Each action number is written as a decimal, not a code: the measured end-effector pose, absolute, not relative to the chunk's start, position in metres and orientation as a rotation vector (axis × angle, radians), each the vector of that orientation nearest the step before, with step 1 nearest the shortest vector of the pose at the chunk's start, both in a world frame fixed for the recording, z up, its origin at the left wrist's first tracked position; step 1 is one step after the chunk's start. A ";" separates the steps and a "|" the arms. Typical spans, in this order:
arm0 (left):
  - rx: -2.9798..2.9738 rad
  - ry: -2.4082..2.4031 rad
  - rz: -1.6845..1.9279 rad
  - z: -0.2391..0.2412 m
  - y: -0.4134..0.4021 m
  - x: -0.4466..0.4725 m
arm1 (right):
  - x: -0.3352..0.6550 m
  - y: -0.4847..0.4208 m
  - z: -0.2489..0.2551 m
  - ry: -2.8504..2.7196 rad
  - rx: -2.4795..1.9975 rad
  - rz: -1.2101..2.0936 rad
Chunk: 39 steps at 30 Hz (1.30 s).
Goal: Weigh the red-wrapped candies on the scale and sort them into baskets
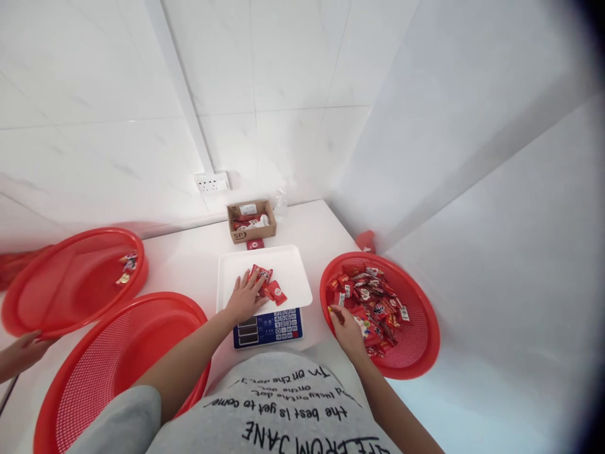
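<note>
My left hand lies palm down with fingers spread on several small red snack packets. They sit in the white tray of a digital scale, whose blue keypad shows below. My right hand is at the near left side of a red mesh basket, its fingers drawn together over the rim. A small yellow spot shows at the fingertips; what they hold is too small to make out. Many red packets lie heaped in that basket, beside and beyond the hand.
A cardboard box with red packets stands behind the scale, near a wall socket. To the left are a red basket and another red basket holding a few small packets. Another person's hand touches the farther one's rim.
</note>
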<state>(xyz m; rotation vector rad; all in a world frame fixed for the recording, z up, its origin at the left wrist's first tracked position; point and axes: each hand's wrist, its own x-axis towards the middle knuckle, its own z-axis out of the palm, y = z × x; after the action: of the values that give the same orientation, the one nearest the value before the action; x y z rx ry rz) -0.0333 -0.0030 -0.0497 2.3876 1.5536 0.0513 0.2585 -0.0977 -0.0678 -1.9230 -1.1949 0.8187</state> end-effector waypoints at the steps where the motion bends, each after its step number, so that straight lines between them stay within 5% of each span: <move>1: 2.425 1.530 0.049 -0.050 -0.002 -0.029 | 0.258 -0.099 -0.070 -1.220 -1.933 0.820; 15: 2.421 1.499 0.176 -0.045 -0.015 -0.017 | 0.294 -0.091 -0.083 -1.539 -2.051 1.269; 23: 2.350 1.557 0.464 -0.049 -0.066 -0.046 | 0.304 -0.083 -0.101 -1.607 -2.358 0.665; 39: 2.352 1.608 0.581 -0.067 -0.082 -0.052 | 0.325 -0.019 -0.118 -1.310 -2.436 0.781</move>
<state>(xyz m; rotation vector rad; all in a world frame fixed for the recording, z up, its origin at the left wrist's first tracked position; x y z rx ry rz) -0.0518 -0.0817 -0.0669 2.3518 1.6076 0.5807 0.3248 -0.0190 -0.1179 -2.4364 -1.3096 0.7807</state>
